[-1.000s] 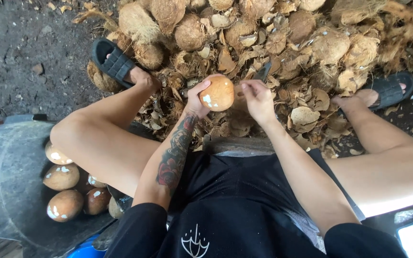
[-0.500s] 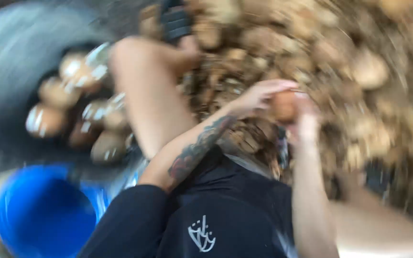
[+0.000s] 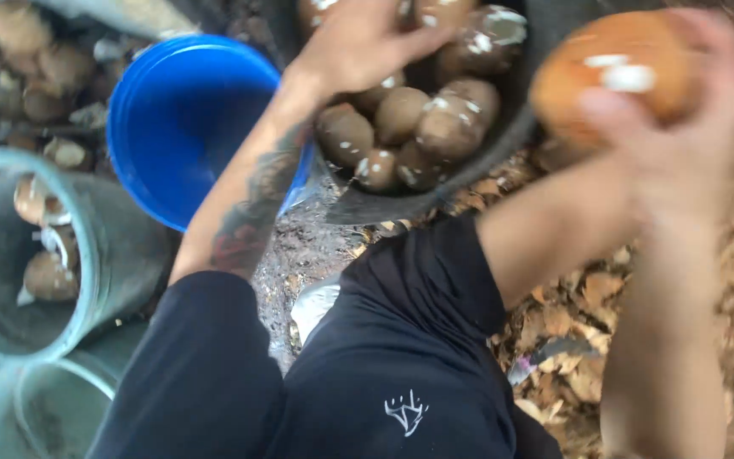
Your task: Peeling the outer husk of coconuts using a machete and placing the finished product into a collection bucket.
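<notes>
My right hand (image 3: 681, 161) is shut on a peeled, orange-brown coconut (image 3: 613, 76) with white patches, held up at the upper right and blurred. My left hand (image 3: 358, 42), on a tattooed forearm, reaches across to the top middle with its fingers spread over a black tub (image 3: 435, 195). The tub holds several peeled brown coconuts (image 3: 401, 115). The hand touches or hovers just above them, and nothing shows inside it. I sit in dark clothes, and my knee is in the foreground.
A blue bucket (image 3: 180, 127) stands left of the tub. A grey-green bucket (image 3: 112, 255) with coconuts in it is at the far left, with another bucket (image 3: 44, 408) below it. Dry husk pieces (image 3: 571, 314) cover the ground at the right.
The view has swung left from the husk pile to the tub and buckets. My left hand let go of the coconut and reached over the tub. My right hand keeps the coconut.
</notes>
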